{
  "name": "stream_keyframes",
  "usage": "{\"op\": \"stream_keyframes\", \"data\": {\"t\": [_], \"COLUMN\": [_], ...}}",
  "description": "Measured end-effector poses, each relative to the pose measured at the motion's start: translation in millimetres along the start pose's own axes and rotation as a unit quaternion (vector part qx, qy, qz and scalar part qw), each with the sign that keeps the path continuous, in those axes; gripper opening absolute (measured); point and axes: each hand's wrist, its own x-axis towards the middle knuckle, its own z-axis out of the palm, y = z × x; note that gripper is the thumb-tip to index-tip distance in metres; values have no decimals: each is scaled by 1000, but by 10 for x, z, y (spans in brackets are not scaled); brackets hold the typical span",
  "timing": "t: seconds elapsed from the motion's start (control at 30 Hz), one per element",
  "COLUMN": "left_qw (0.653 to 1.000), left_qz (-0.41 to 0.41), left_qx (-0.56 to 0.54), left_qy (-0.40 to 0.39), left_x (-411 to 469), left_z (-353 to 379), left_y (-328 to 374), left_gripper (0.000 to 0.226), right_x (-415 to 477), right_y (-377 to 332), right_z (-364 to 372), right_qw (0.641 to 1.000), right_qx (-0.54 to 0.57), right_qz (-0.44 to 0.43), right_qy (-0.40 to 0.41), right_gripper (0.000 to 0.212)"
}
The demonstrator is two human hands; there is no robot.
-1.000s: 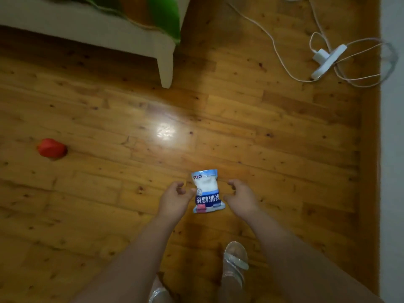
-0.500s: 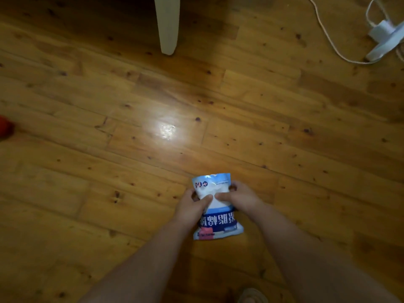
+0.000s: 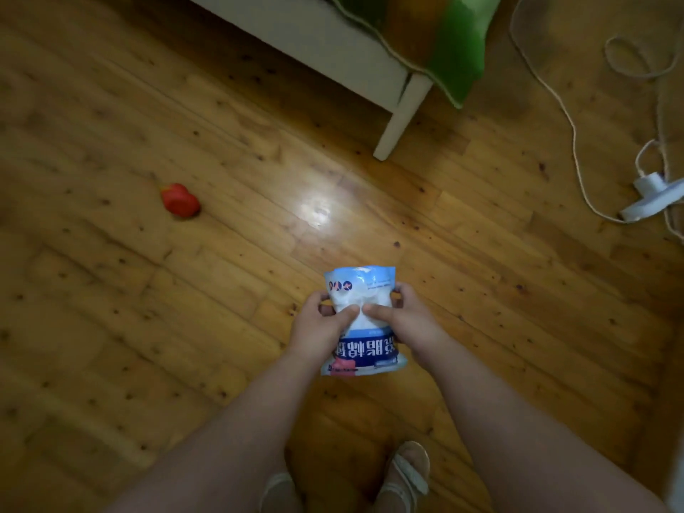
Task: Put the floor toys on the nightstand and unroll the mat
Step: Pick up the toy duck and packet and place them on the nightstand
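1. A blue-and-white plastic packet (image 3: 361,320) with white filling is held over the wooden floor (image 3: 222,290), between the two hands and near the lower middle of the view.
2. The left hand (image 3: 320,329) grips the packet's left side: its thumb (image 3: 346,314) lies across the white front, and the fingers curl round the edge to the back.
3. The right hand (image 3: 401,318) grips the right side the same way, its thumb (image 3: 375,309) pressed on the front, the other fingers wrapped behind.
4. The two thumb tips almost meet at the packet's middle; the top edge sticks out above both hands, and the dark blue printed band hangs below them.
5. A red toy (image 3: 180,200) lies on the floor well to the left, apart from the hands.
6. A white bed frame (image 3: 314,35) with its leg (image 3: 401,116) stands at the top, with a green blanket (image 3: 459,42) hanging over its corner.
7. A white power strip (image 3: 653,201) and a cord (image 3: 555,90) lie at the right edge.
8. Two sandalled feet (image 3: 405,472) show at the bottom.
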Motion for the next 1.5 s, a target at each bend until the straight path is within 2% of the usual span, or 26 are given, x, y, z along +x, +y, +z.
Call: {"op": "stream_keyframes", "data": {"t": [0.13,0.27,0.53,0.67,0.83,0.93,1.07,1.27,1.4,1.5], "left_qw": [999,997,972,962,961,964,963,963,964,965], "left_qz": [10,17,-23,-57,-98,-103,-102,-151,-182,-152], "left_qx": [-37,-46,-129,-137,-78,-2,35,16,-79,-88], "left_qy": [22,55,198,227,248,246,246,221,177,192], "left_x": [-399,-462,278,872,1801,2388,3062,3589,3671,3577], "left_z": [-838,-1528,-2651,-2907,-3119,-3172,-3231,-3161,-3064,-3108], "left_y": [582,981,1371,1328,1083,863,642,452,468,515], "left_gripper": [37,46,40,38,43,51,64,81,65,44], "right_x": [-412,-453,191,712,1560,2128,2776,3308,3387,3263], "right_y": [-649,-1113,-1721,-1857,-1875,-1754,-1600,-1393,-1286,-1334], "right_z": [695,1274,2270,2438,2613,2800,2967,2959,2950,2955], "right_qw": [999,999,997,997,994,992,994,996,996,995], "right_qx": [10,9,-51,-74,-103,-119,-100,-73,-80,-77], "right_qz": [-14,-25,-10,-11,-18,-24,-28,-18,-11,-15], "right_qy": [-38,-45,-61,-13,22,19,30,47,45,55], "right_gripper": [45,45,44,45,44,43,43,41,45,45]}}
